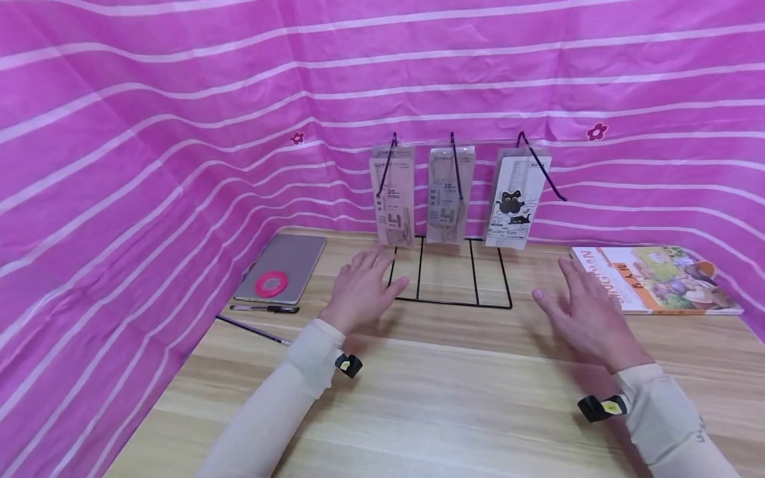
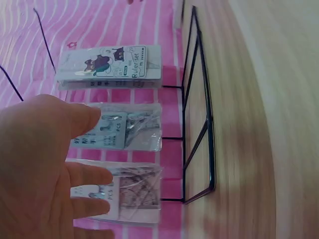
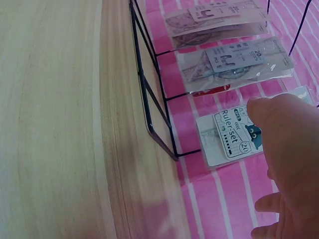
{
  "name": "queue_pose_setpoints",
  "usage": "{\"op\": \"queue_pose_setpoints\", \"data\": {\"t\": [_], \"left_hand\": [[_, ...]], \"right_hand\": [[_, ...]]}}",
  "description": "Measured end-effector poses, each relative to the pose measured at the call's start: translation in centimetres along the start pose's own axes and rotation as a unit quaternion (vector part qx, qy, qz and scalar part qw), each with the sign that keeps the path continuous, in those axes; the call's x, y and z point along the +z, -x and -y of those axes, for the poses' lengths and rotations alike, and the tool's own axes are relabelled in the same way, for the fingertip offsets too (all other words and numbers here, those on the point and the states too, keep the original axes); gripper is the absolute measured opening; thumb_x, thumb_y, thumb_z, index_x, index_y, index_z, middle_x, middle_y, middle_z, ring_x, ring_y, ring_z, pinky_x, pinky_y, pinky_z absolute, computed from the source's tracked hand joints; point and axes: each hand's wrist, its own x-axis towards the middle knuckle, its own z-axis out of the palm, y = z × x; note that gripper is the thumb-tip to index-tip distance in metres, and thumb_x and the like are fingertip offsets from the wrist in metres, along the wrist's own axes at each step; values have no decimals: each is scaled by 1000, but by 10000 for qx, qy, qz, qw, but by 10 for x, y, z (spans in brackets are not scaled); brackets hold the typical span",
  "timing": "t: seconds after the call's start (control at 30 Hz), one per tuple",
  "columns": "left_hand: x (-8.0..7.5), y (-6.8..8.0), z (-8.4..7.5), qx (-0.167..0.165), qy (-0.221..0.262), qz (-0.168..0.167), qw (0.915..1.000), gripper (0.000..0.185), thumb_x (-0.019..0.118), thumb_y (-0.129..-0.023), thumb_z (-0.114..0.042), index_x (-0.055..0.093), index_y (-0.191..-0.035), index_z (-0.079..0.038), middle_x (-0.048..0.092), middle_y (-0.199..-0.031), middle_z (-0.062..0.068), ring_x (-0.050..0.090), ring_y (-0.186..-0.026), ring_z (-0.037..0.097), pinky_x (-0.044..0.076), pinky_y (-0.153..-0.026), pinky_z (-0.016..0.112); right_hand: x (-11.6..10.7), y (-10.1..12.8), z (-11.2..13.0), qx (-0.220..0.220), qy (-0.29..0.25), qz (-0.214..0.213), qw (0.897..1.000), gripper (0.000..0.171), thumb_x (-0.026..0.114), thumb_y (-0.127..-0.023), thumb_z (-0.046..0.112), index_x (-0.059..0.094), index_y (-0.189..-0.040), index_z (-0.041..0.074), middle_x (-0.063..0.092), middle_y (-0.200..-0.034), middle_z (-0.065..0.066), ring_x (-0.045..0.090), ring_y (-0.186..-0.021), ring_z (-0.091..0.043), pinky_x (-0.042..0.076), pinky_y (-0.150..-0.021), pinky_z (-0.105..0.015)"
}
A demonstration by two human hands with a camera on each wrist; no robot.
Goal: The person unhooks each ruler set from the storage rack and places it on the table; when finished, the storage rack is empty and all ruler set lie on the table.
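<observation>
your left hand point(image 1: 361, 284) hovers over light wooden table point(image 1: 430, 392), fingers straight and spread, holding nothing, just near of left clear-packaged ruler set point(image 1: 392, 197). your right hand point(image 1: 588, 313) likewise flat and relaxed, empty, near and right of cat-print ruler set pack point(image 1: 512, 204). middle clear ruler pack point(image 1: 449, 194) hangs between those two. all three hang from hooks of black wire display rack point(image 1: 454, 282) at far side of table. grey tablet point(image 1: 281, 267) with pink tape ring point(image 1: 271, 283) lies far left; colourful book point(image 1: 654, 279) far right.
</observation>
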Motion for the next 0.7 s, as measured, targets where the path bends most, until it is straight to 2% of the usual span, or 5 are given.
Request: {"op": "queue_pose_setpoints", "data": {"t": [0.1,0.2,0.37,0.5,0.7], "left_hand": [[1,-6,5,-3,574,336,9978,73,43,-105,-67,39,-163,-22,28,-175,9,30,-159,37,33,-124,67],[3,-12,11,-70,1047,709,9920,76,42,-105,-68,33,-166,-24,27,-175,7,27,-161,35,31,-126,64],[12,-19,16,-147,1464,1138,9825,80,43,-104,-70,24,-169,-26,24,-176,6,23,-162,33,27,-129,61],[20,-21,19,-68,1490,1317,9800,77,47,-107,-62,23,-169,-23,25,-176,8,21,-163,33,24,-131,58],[22,-22,24,158,1201,1310,9840,71,48,-108,-55,29,-168,-21,26,-174,14,21,-162,39,21,-130,62]], "right_hand": [[1,-2,3,-132,-118,-103,9998,93,48,-106,60,4,-170,9,8,-174,-30,15,-153,-63,13,-113,-86],[2,-5,3,-236,-216,-158,9994,92,50,-107,58,5,-169,7,14,-172,-32,17,-153,-61,16,-116,-83],[3,-9,-1,-322,-273,-81,9991,90,50,-108,55,5,-169,7,14,-171,-33,18,-154,-60,19,-116,-82],[7,-10,-3,-451,-156,96,9988,89,50,-108,54,6,-169,6,13,-171,-34,17,-154,-59,18,-119,-79],[10,-13,-3,-538,-89,89,9985,86,52,-108,51,7,-170,11,11,-172,-33,15,-155,-59,15,-120,-79]]}}
